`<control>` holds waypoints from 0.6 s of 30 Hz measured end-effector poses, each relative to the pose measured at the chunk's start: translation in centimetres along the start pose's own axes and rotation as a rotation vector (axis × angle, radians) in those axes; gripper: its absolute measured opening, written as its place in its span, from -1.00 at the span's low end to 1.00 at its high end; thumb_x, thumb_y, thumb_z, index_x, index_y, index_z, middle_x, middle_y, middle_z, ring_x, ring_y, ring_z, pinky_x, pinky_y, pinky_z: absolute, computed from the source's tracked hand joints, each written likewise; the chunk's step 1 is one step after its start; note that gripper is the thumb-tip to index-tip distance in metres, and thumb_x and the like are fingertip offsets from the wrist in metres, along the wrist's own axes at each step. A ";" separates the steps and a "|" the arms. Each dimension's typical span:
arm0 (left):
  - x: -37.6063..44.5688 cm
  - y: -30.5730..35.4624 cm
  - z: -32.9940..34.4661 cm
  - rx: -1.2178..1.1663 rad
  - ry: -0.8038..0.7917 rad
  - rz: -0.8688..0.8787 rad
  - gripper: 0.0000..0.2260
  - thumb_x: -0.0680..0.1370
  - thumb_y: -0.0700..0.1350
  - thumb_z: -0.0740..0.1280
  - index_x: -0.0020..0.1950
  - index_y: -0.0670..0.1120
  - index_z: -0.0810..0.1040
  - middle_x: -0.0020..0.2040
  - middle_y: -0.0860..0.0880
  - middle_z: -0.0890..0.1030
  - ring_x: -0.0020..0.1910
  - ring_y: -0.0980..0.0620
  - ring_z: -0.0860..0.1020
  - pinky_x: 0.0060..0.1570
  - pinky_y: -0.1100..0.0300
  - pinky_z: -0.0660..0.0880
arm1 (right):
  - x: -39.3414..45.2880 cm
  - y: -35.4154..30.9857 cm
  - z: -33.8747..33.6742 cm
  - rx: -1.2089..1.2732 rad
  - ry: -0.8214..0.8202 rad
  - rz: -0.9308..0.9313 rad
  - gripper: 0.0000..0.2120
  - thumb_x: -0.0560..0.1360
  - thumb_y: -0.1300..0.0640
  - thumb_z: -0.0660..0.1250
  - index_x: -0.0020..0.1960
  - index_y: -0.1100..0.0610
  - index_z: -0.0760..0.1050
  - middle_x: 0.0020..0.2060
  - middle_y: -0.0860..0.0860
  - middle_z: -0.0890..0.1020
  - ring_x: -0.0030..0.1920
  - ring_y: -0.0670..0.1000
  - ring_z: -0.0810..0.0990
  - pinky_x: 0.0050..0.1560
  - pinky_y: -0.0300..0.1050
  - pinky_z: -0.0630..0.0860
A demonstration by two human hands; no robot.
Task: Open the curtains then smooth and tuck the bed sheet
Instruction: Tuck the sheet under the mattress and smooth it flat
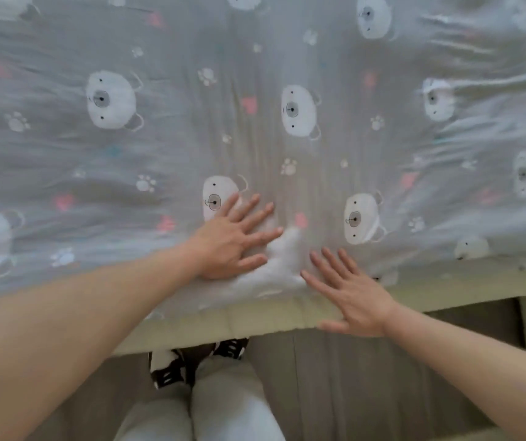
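Bed [255, 319]: pale mattress edge exposed along the near side. Bed sheet [255, 122]: grey, bear-and-paw print, spread over the top; creases fan across both sides; near hem lies loose on the mattress edge, untucked. Curtains: out of view, state unknown. Progress, judged: smoothing under way, tucking outstanding. Left hand [233, 240]: fingers spread, palm flat on the sheet. Right hand [347, 291]: fingers straight, lightly fanned, at the hem; contact uncertain. Neither holds anything.

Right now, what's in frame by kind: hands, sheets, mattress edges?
Hands: 2, the left hand and right hand, both flat with fingers spread.
Bed sheet: 1, grey with a bear print.
Mattress edge: 1, pale, uncovered below the sheet.
Total: 4
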State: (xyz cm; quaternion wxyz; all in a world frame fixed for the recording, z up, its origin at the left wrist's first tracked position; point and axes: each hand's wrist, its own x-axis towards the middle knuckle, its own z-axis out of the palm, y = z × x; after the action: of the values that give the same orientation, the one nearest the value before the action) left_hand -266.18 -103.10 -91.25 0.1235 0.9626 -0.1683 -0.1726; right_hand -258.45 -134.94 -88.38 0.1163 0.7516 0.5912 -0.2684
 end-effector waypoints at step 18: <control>7.0 12.5 -2.4 0.094 0.052 -0.250 -0.69 0.34 -0.19 0.47 0.06 -0.12 0.54 -0.12 -0.11 0.53 -0.24 -0.12 0.52 -0.43 0.07 0.44 | -8.9 17.6 -1.2 -0.114 0.269 0.321 -0.63 0.34 0.19 0.47 0.14 0.16 0.57 -0.09 0.17 0.60 -0.18 0.22 0.56 -0.22 0.06 0.50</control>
State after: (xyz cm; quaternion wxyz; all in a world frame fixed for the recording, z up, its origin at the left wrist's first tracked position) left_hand -262.61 -116.70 -87.44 0.0603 0.9850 -0.0516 -0.1535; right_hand -242.74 -146.55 -85.03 0.1201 0.8574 0.4882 -0.1098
